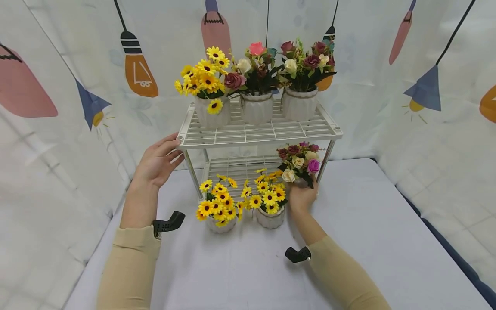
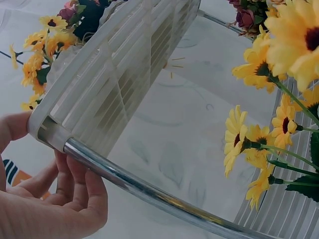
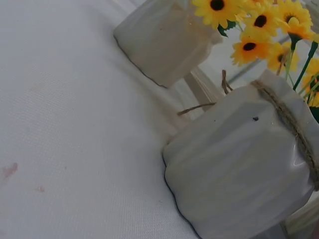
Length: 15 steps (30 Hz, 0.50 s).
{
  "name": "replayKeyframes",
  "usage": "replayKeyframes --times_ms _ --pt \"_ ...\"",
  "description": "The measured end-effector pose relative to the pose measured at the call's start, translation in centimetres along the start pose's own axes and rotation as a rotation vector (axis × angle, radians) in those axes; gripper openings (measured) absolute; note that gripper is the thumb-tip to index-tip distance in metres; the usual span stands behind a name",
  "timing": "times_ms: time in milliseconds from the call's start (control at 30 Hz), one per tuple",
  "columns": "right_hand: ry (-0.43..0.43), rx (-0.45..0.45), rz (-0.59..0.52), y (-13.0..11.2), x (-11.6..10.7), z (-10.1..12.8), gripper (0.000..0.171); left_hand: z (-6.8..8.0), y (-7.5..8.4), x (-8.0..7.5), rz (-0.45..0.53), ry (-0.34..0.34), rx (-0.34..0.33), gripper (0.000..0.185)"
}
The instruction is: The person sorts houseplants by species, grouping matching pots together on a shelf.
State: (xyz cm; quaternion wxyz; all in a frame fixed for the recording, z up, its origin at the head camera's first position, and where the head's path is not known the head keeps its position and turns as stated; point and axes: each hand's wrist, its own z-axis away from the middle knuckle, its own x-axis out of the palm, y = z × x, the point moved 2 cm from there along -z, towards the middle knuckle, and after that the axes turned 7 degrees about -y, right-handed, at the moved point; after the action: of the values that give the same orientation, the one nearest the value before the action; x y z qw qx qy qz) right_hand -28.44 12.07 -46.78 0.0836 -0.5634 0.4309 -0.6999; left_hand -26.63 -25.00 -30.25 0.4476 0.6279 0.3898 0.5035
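A white two-tier rack (image 1: 255,131) stands on a white table. My left hand (image 1: 170,151) rests with straight fingers against the top shelf's front left corner; in the left wrist view the fingers (image 2: 75,186) lie beside the chrome leg (image 2: 149,191). My right hand (image 1: 302,194) grips a small pot of mixed roses (image 1: 299,161) at the rack's front right, level with the lower shelf (image 1: 232,165). The hand hides most of that pot. Two white sunflower pots (image 1: 220,224) (image 1: 270,217) stand on the table just left of it, also close up in the right wrist view (image 3: 239,169) (image 3: 164,40).
Three white pots stand on the top shelf: sunflowers (image 1: 211,113), mixed roses (image 1: 256,107) and roses (image 1: 299,104). A printed curtain (image 1: 407,107) closes in the back and both sides. Bare tabletop (image 1: 372,224) lies to the right and in front.
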Motion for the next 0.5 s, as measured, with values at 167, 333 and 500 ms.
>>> replayKeyframes --times_ms 167,333,500 --pt "0.015 -0.156 0.709 0.2 -0.6 0.1 0.084 0.0 0.0 0.0 0.004 0.001 0.009 0.061" --pt "0.037 -0.119 0.699 0.2 -1.0 0.5 0.084 -0.1 0.0 0.0 0.005 -0.006 0.012 0.061" --pt "0.053 -0.073 0.744 0.0 -1.8 1.5 0.082 -0.1 -0.1 0.0 0.009 -0.011 0.01 0.059"
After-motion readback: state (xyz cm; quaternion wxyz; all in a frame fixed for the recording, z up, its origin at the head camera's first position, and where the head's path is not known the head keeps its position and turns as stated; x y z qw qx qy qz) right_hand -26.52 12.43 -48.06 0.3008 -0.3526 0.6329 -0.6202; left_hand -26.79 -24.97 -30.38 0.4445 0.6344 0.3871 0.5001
